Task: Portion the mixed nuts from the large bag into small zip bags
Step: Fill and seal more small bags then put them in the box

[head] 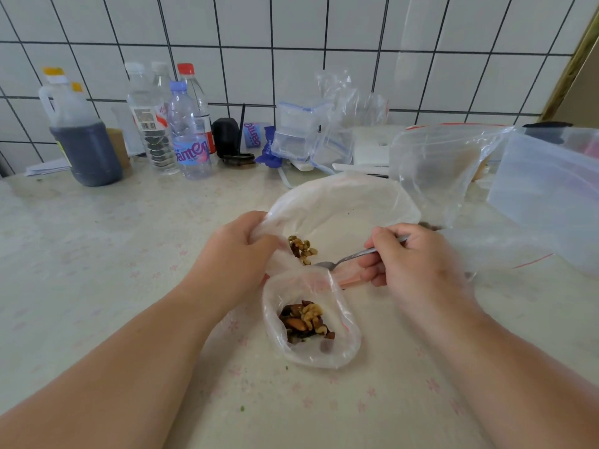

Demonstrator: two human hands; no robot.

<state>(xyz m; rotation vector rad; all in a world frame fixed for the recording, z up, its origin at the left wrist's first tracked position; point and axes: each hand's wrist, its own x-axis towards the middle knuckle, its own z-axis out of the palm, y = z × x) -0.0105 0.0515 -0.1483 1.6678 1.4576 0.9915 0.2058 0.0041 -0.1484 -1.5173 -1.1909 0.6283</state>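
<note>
A large clear bag lies open on the table, with a few mixed nuts left near its front edge. My left hand grips the bag's bunched left rim. In front of it sits a small zip bag, mouth open, holding a heap of nuts. My right hand holds a metal spoon by the handle. The spoon's bowl points left and reaches the gap between the two bags.
Several water bottles, a dark sauce jug and stacked clear containers line the tiled wall. More clear zip bags and a plastic tub stand at the right.
</note>
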